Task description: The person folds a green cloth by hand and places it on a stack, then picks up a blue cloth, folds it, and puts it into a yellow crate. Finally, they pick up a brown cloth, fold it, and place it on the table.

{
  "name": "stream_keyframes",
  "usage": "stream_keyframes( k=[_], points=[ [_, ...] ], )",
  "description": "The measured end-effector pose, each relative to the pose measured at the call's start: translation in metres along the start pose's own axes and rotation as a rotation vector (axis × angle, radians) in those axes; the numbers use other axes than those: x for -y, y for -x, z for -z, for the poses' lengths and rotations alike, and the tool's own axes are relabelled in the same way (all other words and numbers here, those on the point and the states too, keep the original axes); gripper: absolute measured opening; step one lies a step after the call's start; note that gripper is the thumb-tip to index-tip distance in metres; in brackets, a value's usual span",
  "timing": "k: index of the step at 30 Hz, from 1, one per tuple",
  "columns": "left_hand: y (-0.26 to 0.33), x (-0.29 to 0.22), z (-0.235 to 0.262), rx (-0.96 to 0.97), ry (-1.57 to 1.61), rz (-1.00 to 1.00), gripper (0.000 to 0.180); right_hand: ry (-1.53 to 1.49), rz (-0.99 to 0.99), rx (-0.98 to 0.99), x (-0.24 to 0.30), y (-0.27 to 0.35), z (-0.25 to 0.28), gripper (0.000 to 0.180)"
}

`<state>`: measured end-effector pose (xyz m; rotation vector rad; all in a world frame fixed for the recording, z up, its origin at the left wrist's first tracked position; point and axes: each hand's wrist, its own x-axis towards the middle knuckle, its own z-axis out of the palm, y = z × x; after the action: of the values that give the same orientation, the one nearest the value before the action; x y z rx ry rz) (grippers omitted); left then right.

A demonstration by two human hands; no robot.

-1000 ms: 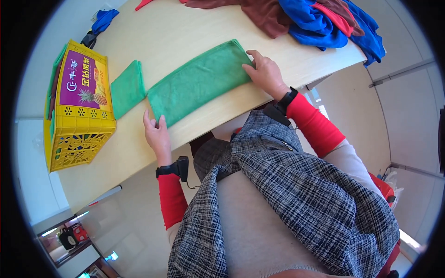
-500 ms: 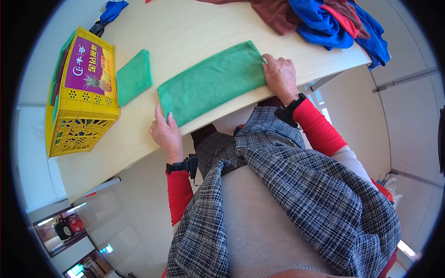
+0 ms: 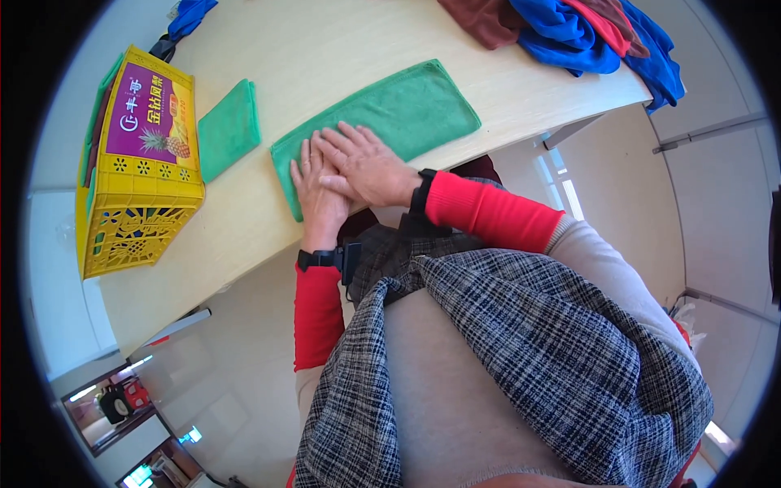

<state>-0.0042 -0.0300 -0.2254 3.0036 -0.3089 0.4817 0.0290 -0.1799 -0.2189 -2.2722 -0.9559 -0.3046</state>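
The pale table [image 3: 325, 65] supports a long green cloth [image 3: 423, 110], folded flat. A smaller green cloth [image 3: 229, 130] lies just left of the long green cloth, with a yellow crate [image 3: 146, 195] farther left. A heap of blue, red and brown cloths [image 3: 565, 37] is located beyond the long green cloth, to its right.

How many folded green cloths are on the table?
2: the longer cloth beneath the left hand and right hand, and the smaller cloth beside the yellow crate. More may be hidden; green fabric also shows in the crate.
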Motion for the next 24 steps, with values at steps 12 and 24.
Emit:
stream_keyframes(
  k=[12,24],
  points=[
    [-0.002,0.021,0.0,0.091,-0.057,0.207,0.064,0.513,-0.204,-0.028,-0.128,0.01,0.055,0.063],
    [-0.006,0.03,0.021,0.108,-0.155,0.356,0.065,0.672,-0.516,-0.007,-0.138,0.032,0.097,0.062]
  ],
)
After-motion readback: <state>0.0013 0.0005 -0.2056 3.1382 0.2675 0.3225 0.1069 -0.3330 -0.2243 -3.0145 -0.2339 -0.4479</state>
